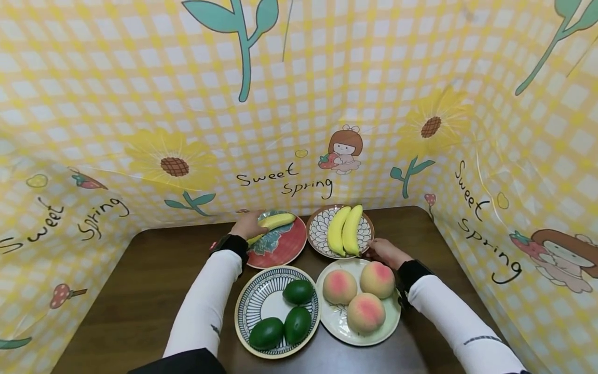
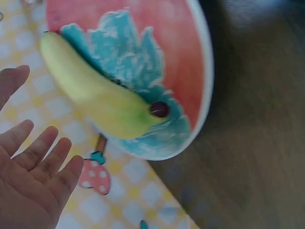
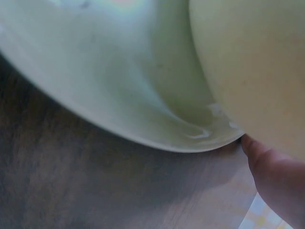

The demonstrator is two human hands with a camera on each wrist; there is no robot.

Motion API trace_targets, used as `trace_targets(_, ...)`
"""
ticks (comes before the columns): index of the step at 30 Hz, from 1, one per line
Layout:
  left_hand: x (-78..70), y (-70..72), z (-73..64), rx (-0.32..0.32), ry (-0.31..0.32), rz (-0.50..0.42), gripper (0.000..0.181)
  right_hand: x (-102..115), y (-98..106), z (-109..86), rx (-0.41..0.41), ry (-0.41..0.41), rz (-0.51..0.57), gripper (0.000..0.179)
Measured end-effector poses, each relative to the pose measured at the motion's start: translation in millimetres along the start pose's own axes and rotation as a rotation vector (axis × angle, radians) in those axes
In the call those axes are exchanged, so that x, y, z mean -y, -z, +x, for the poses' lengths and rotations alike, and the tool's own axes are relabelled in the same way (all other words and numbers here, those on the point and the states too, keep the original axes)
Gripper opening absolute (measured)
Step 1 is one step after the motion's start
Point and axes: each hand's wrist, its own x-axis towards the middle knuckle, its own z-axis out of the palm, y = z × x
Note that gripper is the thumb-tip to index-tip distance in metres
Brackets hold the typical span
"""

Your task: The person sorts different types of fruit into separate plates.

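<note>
A single banana (image 1: 276,222) lies on a red plate (image 1: 295,240) with a blue-green leaf pattern at the back. My left hand (image 1: 247,226) is beside this banana; in the left wrist view its fingers (image 2: 44,143) are extended, thumb apart, and a gap shows between them and the fruit. Two bananas (image 1: 345,230) lie side by side on a brown-rimmed plate (image 1: 317,236) with a petal pattern. My right hand (image 1: 388,253) pinches this plate's near right rim. In the right wrist view, a peach and a pale green plate hide much of that hand.
Three dark green avocado-like fruits (image 1: 297,324) sit in a blue-and-white patterned dish (image 1: 261,291) in front. Right of it, a pale green plate (image 1: 330,330) bears three peaches (image 1: 366,312). All stand on a dark wooden table (image 1: 154,291), with yellow checked cloth (image 1: 261,130) around its back and sides.
</note>
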Motion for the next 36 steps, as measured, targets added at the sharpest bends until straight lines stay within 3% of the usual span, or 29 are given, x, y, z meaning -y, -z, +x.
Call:
trace_targets(5,7.2,-18.2,7.3,0.0,0.021,0.001,0.073,1,3,3.0,-0.002,0.005,0.02,0.036)
trace_targets(12,4.0,-31.3,8.8,-0.06,0.021,0.117,0.065,6,5,6.1,0.005,0.013,0.006,0.042)
trace_targets(14,-1.2,-31.3,10.9,-0.074,0.024,0.152,0.058,-1,10,15.7,-0.005,0.008,0.005,0.045)
trace_targets(16,-4.9,-32.7,15.2,-0.088,0.012,0.193,0.051,-23,23,38.1,0.016,0.044,0.031,0.05)
trace_targets(18,-4.6,-37.1,20.9,-0.097,0.003,0.212,0.045,-46,34,60.6,0.047,0.09,0.067,0.056)
trace_targets(20,0.1,-43.7,26.9,-0.098,0.007,0.206,0.042,-55,37,68.1,0.063,0.105,0.078,0.059)
trace_targets(22,6.6,-50.5,31.4,-0.083,0.023,0.166,0.042,-54,33,64.3,0.055,0.105,0.069,0.057)
trace_targets(26,16.4,-61.1,33.8,-0.054,0.077,0.101,0.049,-16,10,16.3,0.0,0.048,0.004,0.047)
trace_targets(29,16.6,-63.3,32.9,-0.057,0.12,0.112,0.052,-4,4,2.0,-0.004,0.044,-0.013,0.043)
trace_targets(31,15.4,-63.5,33.4,-0.061,0.15,0.119,0.052,-13,5,9.0,0.007,0.069,0.013,0.042)
trace_targets(34,15.2,-65.5,34.3,-0.06,0.171,0.119,0.052,-57,21,53.7,0.066,0.141,0.065,0.049)
trace_targets(36,15.2,-65.8,34.4,-0.057,0.164,0.108,0.052,-68,26,63.6,0.089,0.154,0.091,0.05)
